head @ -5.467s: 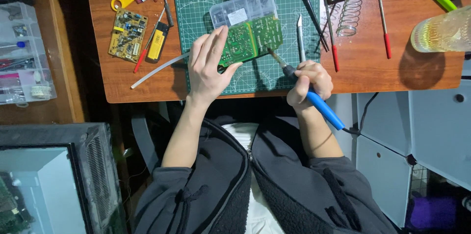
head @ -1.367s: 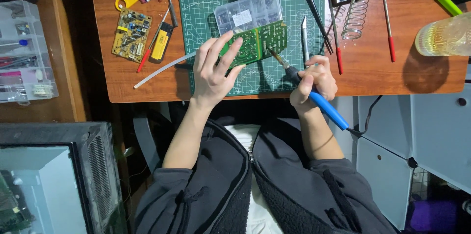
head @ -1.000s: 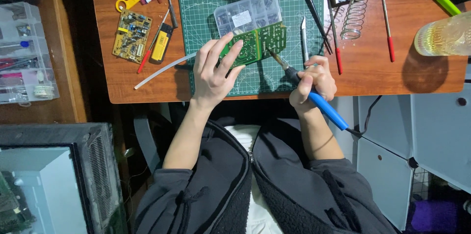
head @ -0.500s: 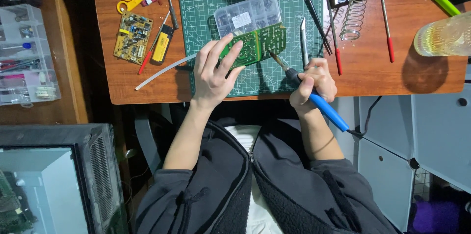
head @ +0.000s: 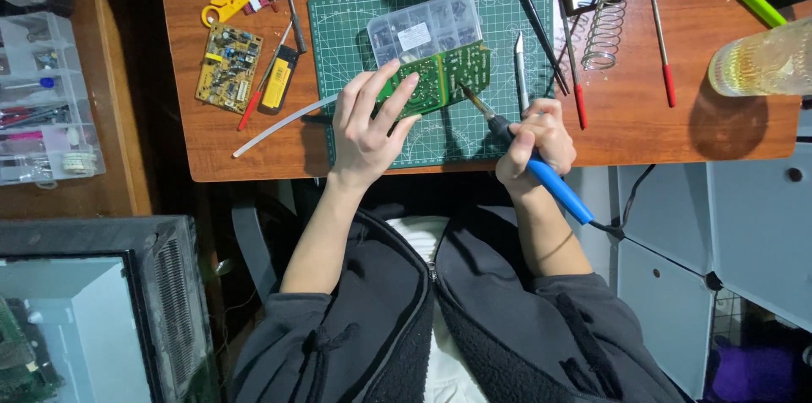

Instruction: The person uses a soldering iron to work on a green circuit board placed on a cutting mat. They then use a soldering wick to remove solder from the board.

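Green circuit board point(head: 440, 82): thin, rigid, light; judged brittle at solder joints and sharp-pinned on one face, so best taken by its bare edges, not across components. Lies on the green cutting mat point(head: 355, 22), propped against or overlapping the lower edge of the clear compartment box point(head: 423, 27); exact contact cannot be told.

Left hand point(head: 365, 128): fingers point(head: 381, 90) spread moderately and laid flat over the board's left end, pressing it down rather than gripping round it. Thumb out to the right, just below the board.

Right hand point(head: 534, 142): fingers closed in a pen-style grip round the blue-handled soldering iron point(head: 520, 149), near the dark collar. Iron tip angled up-left, meeting or nearly meeting the board's lower right area; true contact too small to confirm. Iron judged light but hot at the tip; cord trailing off the table point(head: 727, 128) edge, a snag risk.

Right of the board: tweezers point(head: 520, 69), dark probe, red-handled tools, wire coil stand point(head: 602, 27). Left of the board: white tube point(head: 279, 126), yellow tester, second board in tan point(head: 227, 65). Well right of the board: clear glass jar point(head: 761, 60).
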